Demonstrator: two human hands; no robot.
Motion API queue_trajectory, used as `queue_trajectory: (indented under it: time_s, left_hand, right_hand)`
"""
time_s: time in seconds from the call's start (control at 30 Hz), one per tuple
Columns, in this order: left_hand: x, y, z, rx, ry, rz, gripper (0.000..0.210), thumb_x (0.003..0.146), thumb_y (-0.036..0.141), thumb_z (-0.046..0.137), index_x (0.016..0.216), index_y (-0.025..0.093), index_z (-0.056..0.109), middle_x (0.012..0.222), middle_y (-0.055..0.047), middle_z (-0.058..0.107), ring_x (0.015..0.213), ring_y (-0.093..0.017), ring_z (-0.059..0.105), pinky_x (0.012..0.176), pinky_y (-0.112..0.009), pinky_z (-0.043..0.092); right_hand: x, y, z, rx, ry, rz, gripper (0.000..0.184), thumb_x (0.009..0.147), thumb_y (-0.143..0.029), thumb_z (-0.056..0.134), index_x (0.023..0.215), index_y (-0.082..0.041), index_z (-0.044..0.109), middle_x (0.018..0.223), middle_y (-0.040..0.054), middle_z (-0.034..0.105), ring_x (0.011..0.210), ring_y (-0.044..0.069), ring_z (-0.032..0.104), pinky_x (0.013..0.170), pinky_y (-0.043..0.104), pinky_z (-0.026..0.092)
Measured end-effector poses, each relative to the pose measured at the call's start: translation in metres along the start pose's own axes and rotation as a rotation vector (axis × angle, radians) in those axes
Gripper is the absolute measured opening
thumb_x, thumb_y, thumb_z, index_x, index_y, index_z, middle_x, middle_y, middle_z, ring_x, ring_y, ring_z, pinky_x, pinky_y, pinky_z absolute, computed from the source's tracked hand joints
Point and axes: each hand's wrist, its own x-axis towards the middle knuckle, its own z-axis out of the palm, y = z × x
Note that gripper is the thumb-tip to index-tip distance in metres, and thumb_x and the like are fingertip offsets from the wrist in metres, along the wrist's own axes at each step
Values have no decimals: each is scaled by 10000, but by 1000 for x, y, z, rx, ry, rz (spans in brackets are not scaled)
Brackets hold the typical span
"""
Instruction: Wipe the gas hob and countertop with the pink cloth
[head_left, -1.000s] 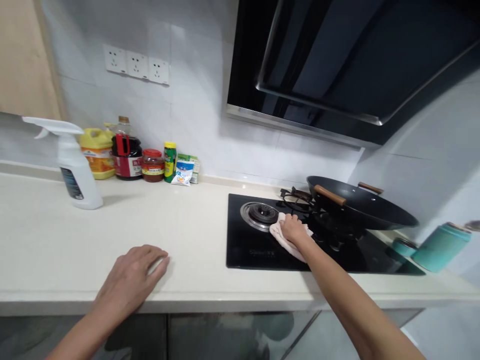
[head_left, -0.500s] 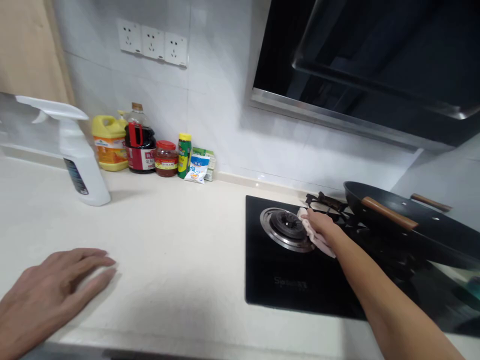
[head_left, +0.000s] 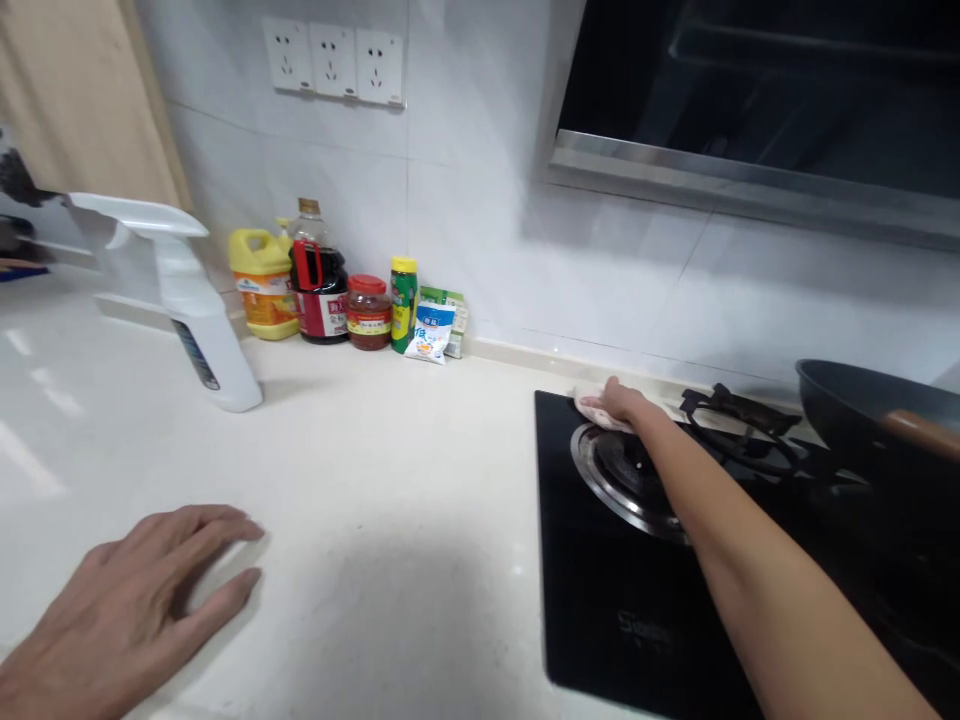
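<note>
In the lower left of the frame, a bare left hand (head_left: 135, 605) is showing its broad back, its slender fingers (head_left: 214, 541) and a thumb (head_left: 225, 604) with a rounded tip. Right of centre, a bare right hand (head_left: 619, 400) is appearing smaller, its wrist (head_left: 646, 418) narrowing above a smooth, bare right forearm (head_left: 739, 545) that is widening towards the lower right corner.

You are facing a wall (head_left: 480, 220), where a yellow jug (head_left: 262, 285), a dark bottle (head_left: 321, 300) with a red handle, a red-lidded jar (head_left: 369, 316) and a yellow-capped green container (head_left: 403, 308) are standing in a row. Beside them, a blue-and-white packet (head_left: 430, 332) is partly covering a green packet (head_left: 457, 318). Three sockets (head_left: 334, 62) are sitting above. On your right, a black wok (head_left: 855, 395) is showing partly below a range hood (head_left: 772, 95).
</note>
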Motion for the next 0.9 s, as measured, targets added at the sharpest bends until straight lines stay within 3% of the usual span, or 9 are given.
queue_trajectory:
  time_s: [0.17,0.3,0.47,0.67,0.8,0.9]
  left_hand:
    - [2,17,-13,-21,-12,-7,419,787,684,492,1007,424,737,1167,0,716,1149,-308,611,960,-482,472]
    - [1,20,-17,-38,2,27,424,827,627,467,1024,359,730,1177,-23,711,1157,-302,598,957,-463,450]
    - [2,22,-19,-30,-20,59,428,897,536,429,1076,276,717,1213,-63,701,1186,-291,573,958,-439,420]
    - [3,31,-27,18,-81,29,409,928,460,406,1110,248,704,1272,-80,686,1214,-286,555,960,-422,410]
    - [2,35,-32,16,-98,26,436,936,445,395,1162,222,694,1324,-100,664,1246,-305,536,992,-456,401]
    - [1,38,-35,6,-89,49,465,936,448,388,1177,195,696,1326,-118,663,1234,-328,544,977,-474,410]
  right_hand:
    - [-18,-82,13,-4,-119,-241,765,831,-708,657,1332,-139,550,1346,208,627,1191,335,625,957,374,463]
    - [-54,-105,16,-21,-88,-320,762,889,-719,560,1379,-138,509,1401,207,566,1223,333,592,1004,394,434]
    - [-111,-101,10,-35,-10,-377,684,957,-665,483,1367,-119,525,1387,200,553,1303,310,495,1080,392,362]
    - [-191,-92,3,-8,72,-444,633,944,-664,500,1273,-132,596,1243,161,624,1205,287,533,1046,377,372]
    - [-240,-57,-2,-4,111,-439,535,963,-613,497,1251,-178,617,1250,102,639,1220,236,533,1060,318,357]
    - [-269,-16,-5,-30,143,-354,514,978,-586,467,1272,-195,625,1307,110,630,1263,262,510,1081,366,340]
